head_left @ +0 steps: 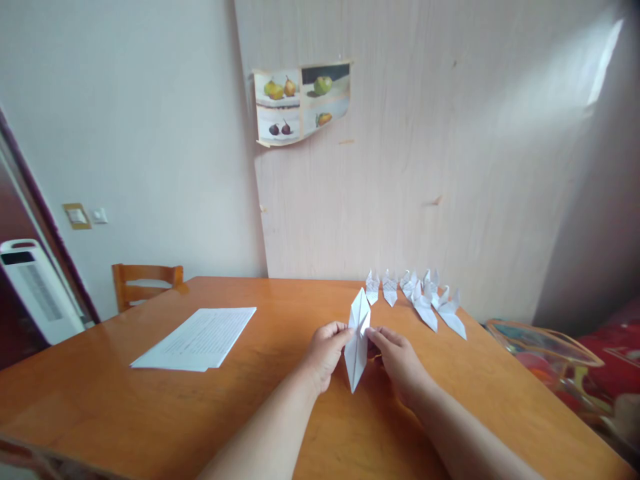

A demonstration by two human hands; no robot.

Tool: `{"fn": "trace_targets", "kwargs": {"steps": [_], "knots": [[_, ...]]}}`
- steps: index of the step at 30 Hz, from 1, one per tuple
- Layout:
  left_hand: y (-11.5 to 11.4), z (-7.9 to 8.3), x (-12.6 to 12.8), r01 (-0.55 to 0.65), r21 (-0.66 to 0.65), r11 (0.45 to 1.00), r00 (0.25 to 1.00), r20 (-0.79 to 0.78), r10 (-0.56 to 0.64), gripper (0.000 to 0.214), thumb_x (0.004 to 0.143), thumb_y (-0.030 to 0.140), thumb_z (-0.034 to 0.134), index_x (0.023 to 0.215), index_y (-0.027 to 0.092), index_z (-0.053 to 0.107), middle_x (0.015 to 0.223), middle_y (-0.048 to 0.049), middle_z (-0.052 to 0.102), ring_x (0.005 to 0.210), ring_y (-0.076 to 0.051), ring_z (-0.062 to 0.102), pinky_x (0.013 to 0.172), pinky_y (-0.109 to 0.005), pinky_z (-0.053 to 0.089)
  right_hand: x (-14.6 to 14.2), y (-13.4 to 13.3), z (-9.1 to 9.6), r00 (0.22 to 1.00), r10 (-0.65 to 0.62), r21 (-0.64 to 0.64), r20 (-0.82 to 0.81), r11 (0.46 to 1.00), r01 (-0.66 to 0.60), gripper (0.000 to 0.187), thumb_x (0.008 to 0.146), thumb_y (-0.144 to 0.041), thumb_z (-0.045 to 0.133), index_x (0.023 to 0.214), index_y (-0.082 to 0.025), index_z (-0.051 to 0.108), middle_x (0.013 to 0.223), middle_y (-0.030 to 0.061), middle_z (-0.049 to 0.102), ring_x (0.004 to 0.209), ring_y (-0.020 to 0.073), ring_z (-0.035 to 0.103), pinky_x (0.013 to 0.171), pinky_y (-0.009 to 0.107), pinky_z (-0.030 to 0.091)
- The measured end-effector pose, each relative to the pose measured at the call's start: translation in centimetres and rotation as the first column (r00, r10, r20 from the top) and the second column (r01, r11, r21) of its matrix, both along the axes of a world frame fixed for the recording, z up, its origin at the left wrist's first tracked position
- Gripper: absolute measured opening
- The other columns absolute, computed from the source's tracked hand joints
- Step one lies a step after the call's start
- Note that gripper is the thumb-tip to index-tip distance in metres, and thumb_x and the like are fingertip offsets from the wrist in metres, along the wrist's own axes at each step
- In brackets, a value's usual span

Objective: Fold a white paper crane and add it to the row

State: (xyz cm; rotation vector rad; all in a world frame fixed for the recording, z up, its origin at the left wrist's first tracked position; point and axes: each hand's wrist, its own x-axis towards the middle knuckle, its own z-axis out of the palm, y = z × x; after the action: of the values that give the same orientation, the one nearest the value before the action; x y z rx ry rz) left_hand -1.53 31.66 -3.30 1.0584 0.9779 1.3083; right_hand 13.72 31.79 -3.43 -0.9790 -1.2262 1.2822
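A folded white paper piece [358, 337], long and pointed at both ends, stands upright over the orange wooden table [280, 407]. My left hand [325, 352] pinches its left edge with fingers closed. My right hand [397, 360] pinches its right edge, fingers also closed. Both forearms reach in from the bottom of the view. Behind the hands, near the wall, lies a row of several finished folded paper figures [423, 297].
A stack of printed white sheets [197, 339] lies on the table to the left. A wooden chair [145, 283] stands at the far left edge, a white appliance [37, 290] beyond it. A transparent container [547, 353] sits off the table's right side.
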Motion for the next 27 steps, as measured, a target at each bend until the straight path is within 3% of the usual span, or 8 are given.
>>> {"fn": "trace_targets", "kwargs": {"steps": [10,18,27], "knots": [[-0.5,1.1,0.3,-0.066,0.066,0.996,0.997,-0.026,0.067,0.032,0.074,0.044,0.078,0.081,0.015,0.065,0.072,-0.0017,0.065,0.067,-0.014,0.055,0.067,-0.026,0.043,-0.1,-0.3,0.0,1.000,-0.008,-0.035,0.023,0.999,0.008,0.038,0.082,-0.056,0.065,0.070,-0.020,0.063,0.070,0.0030,0.062,0.066,0.0179,0.054,0.061,0.030,0.039],[-0.1,1.0,0.0,-0.071,0.084,0.994,0.996,-0.042,0.075,0.032,0.075,0.044,0.078,0.080,0.015,0.065,0.070,-0.0001,0.061,0.065,-0.012,0.050,0.064,-0.024,0.039,0.0,-0.3,0.3,0.997,-0.078,-0.052,0.026,0.996,0.079,0.029,0.082,-0.049,0.064,0.082,-0.020,0.064,0.080,0.0031,0.064,0.070,0.0162,0.056,0.062,0.028,0.039],[-0.5,1.4,0.2,-0.028,0.115,0.993,0.996,-0.075,0.037,0.029,0.078,0.043,0.076,0.083,0.016,0.066,0.077,-0.0020,0.066,0.073,-0.015,0.055,0.071,-0.026,0.043,0.0,-0.3,0.3,0.987,-0.147,0.083,0.058,0.986,0.142,0.030,0.081,-0.048,0.070,0.080,-0.021,0.058,0.071,-0.0009,0.057,0.066,0.0153,0.050,0.061,0.029,0.039]]}}
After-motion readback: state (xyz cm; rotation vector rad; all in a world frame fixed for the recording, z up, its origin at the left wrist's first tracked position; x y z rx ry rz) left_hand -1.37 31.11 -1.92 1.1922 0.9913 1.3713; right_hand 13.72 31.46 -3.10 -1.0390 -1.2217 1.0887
